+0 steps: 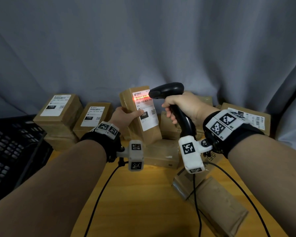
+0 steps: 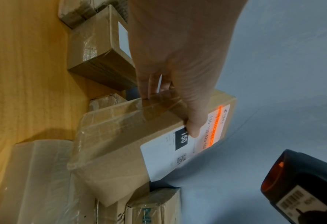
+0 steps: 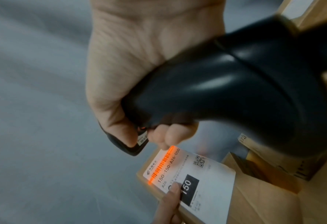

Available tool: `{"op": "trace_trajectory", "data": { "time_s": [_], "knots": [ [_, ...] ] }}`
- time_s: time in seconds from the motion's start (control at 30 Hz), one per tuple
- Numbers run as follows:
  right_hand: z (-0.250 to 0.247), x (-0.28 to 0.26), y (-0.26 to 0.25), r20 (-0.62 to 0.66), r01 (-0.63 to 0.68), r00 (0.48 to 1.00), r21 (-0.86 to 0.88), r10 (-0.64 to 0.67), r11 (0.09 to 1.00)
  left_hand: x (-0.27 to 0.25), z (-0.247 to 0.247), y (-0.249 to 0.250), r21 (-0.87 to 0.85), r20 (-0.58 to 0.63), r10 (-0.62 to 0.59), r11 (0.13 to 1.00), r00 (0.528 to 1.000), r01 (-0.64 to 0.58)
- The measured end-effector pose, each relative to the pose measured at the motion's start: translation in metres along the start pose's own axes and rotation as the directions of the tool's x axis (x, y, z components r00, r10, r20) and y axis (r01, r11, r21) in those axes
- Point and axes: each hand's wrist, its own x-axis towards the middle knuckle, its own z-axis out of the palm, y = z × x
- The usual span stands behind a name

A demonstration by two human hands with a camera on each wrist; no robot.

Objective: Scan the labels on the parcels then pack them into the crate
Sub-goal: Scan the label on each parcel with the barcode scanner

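My left hand [image 1: 126,115] grips a brown cardboard parcel [image 1: 152,132] tilted upright above the table, thumb on its white label [image 1: 147,117] and fingers behind. The same parcel [image 2: 120,136] and my left hand [image 2: 178,75] fill the left wrist view. My right hand [image 1: 181,106] grips a black barcode scanner [image 1: 167,91] by its handle, head close to the label's top right. An orange-red scan line [image 1: 141,97] lies across the barcode. In the right wrist view the scanner [image 3: 226,91] sits in my right hand [image 3: 130,60], above the lit label [image 3: 197,174]. A black crate [image 1: 12,151] stands at the left.
Two labelled parcels [image 1: 58,110] [image 1: 92,117] stand stacked at the back left, more parcels [image 1: 249,117] at the back right. A flat box [image 1: 162,154] lies under the held parcel, flattened cardboard [image 1: 215,202] on the wooden table [image 1: 143,202]. Black cables [image 1: 99,194] cross it. A grey curtain [image 1: 143,40] hangs behind.
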Motion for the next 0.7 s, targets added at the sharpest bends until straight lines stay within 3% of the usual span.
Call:
{"op": "trace_trajectory", "data": {
  "time_s": [0.3, 0.47, 0.6, 0.7],
  "knots": [
    [0.007, -0.001, -0.002, 0.007, 0.015, 1.000, -0.010, -0.015, 1.000, 0.000, -0.003, -0.003, -0.011, -0.025, -0.018, 1.000, 1.000, 0.018],
    [0.011, 0.006, 0.007, -0.070, 0.098, 0.993, 0.079, -0.092, 0.992, -0.011, -0.004, -0.005, -0.113, 0.011, -0.066, 0.991, 0.998, 0.067],
    [0.029, 0.017, 0.037, -0.071, 0.047, 0.996, -0.063, -0.051, 0.997, -0.018, -0.016, -0.024, -0.265, -0.024, -0.125, 0.958, 0.992, 0.114],
    [0.058, 0.028, 0.060, 0.028, -0.110, 0.994, 0.025, 0.109, 0.994, -0.018, -0.040, -0.037, -0.410, -0.152, -0.204, 0.903, 0.967, 0.127]
  ]
}}
